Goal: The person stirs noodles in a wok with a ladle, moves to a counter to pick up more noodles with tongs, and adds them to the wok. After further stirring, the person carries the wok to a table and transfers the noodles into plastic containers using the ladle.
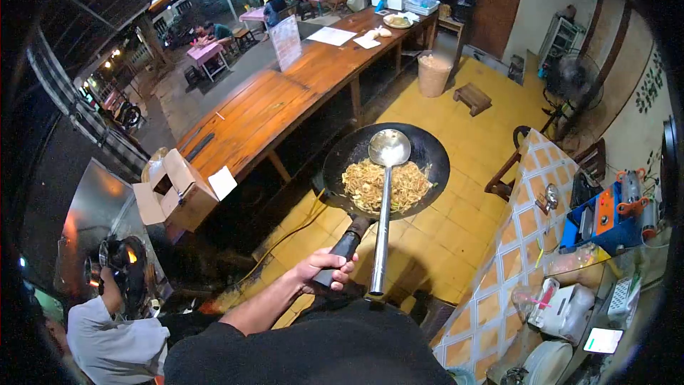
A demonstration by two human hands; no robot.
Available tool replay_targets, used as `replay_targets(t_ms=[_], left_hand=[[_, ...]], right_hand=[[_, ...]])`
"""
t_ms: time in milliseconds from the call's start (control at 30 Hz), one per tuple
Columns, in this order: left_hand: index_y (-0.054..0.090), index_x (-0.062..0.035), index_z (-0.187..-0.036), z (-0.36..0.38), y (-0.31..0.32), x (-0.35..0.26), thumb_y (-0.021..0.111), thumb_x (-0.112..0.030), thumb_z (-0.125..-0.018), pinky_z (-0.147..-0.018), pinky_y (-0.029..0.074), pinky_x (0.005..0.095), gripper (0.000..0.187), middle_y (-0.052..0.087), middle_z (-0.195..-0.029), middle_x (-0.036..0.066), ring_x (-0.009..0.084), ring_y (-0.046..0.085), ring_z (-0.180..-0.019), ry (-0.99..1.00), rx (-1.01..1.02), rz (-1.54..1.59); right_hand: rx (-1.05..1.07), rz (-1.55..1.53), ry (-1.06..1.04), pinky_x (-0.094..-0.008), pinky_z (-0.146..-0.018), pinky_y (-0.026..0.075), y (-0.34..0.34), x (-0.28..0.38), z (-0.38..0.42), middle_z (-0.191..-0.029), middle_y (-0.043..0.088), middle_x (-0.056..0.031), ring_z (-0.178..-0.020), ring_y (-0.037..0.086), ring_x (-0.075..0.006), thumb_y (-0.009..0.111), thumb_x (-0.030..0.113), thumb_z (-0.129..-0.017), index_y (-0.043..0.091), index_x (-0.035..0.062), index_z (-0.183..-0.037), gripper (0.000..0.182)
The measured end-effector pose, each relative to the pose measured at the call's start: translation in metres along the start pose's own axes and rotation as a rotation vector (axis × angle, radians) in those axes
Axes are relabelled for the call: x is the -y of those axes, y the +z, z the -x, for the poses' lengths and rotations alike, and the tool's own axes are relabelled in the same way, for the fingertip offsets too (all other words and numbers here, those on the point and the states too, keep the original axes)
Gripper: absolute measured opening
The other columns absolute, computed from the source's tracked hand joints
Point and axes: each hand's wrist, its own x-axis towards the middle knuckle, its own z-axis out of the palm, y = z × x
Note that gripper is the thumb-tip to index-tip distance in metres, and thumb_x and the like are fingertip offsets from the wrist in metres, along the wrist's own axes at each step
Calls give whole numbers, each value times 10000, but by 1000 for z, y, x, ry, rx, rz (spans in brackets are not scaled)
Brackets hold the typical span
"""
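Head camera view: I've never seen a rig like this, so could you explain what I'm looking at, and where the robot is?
There is no robot here. A person wears a camera on the head, so this single picture looks forward and down past their dark clothing.

Their left hand grips the handle of a wok holding what look like noodles. A metal ladle lies across it, with no hand on it. The right hand is not in view.

Beyond is a long wooden counter bearing flat white papers; an open cardboard box is at its near end. At lower left, another person is beside a flame.
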Motion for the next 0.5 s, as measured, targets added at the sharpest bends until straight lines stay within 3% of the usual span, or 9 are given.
replay_targets(t_ms=[67, 133, 167, 200, 233, 267, 300, 367, 500], left_hand=[[432, -35, -1189, 7, -6, -8, 570, -98, -898, -591, 466, 310, 328, 501, -856, 39, 104, 503, -676, 21, -13, 2], [432, -26, -1191, 13, -11, -20, 573, -99, -895, -591, 470, 312, 336, 501, -856, 39, 102, 500, -671, 77, 12, 4], [418, -16, -1218, 18, -12, -26, 569, -97, -886, -561, 459, 301, 374, 472, -821, 35, 99, 479, -635, 100, -29, 1], [418, -16, -1218, 23, -16, -34, 569, -97, -886, -561, 459, 301, 374, 472, -821, 35, 99, 479, -635, 120, -21, 6], [416, -17, -1217, 29, -22, -42, 573, -96, -884, -562, 464, 300, 377, 470, -819, 36, 99, 482, -635, 140, 7, 19], [414, -17, -1216, 37, -28, -52, 576, -96, -882, -563, 468, 300, 380, 468, -817, 38, 99, 485, -636, 163, 32, 31], [409, -20, -1216, 46, -33, -63, 590, -97, -874, -558, 474, 299, 394, 466, -812, 37, 101, 489, -639, 183, 29, 40], [408, -23, -1214, 64, -42, -85, 597, -97, -870, -553, 474, 301, 400, 466, -811, 36, 101, 489, -637, 237, 20, 35], [407, -24, -1195, 101, -51, -130, 595, -74, -859, -551, 472, 315, 388, 475, -820, 52, 113, 493, -635, 357, -41, -9]], right_hand=[[144, -377, -146, -350, -617, 472, 39, 40, 20, -909, 628, -109, -726, 580, -206, 554, 176, -845, 590, 9, -929, 190], [526, -1078, -438, -345, -602, 464, 107, 94, 47, -898, 622, -108, -709, 570, -201, 540, 174, -857, 577, 4, -930, 189], [521, -698, -123, -309, -610, 453, 146, 140, 77, -820, 547, -56, -698, 531, -159, 565, 113, -814, 534, 16, -902, 135], [678, -672, -389, -297, -666, 493, 150, 220, 122, -927, 570, -94, -766, 581, -188, 647, -29, -665, 538, 31, -957, 317], [806, -537, -351, -293, -662, 482, 169, 270, 156, -887, 579, -88, -748, 568, -171, 677, 15, -690, 539, 36, -925, 273], [839, -482, -444, -305, -647, 480, 200, 295, 191, -811, 590, -80, -716, 571, -170, 698, 40, -699, 534, 33, -902, 262], [1056, -507, -397, -335, -642, 488, 219, 330, 219, -732, 585, -86, -685, 586, -201, 715, 61, -701, 519, 20, -872, 263], [1109, -370, -707, -370, -630, 491, 240, 395, 271, -717, 588, -135, -664, 592, -279, 713, 64, -704, 497, 6, -831, 258], [1119, -539, -983, -367, -542, 458, 262, 498, 326, -732, 547, -169, -610, 559, -275, 710, 79, -709, 490, 3, -794, 248]])
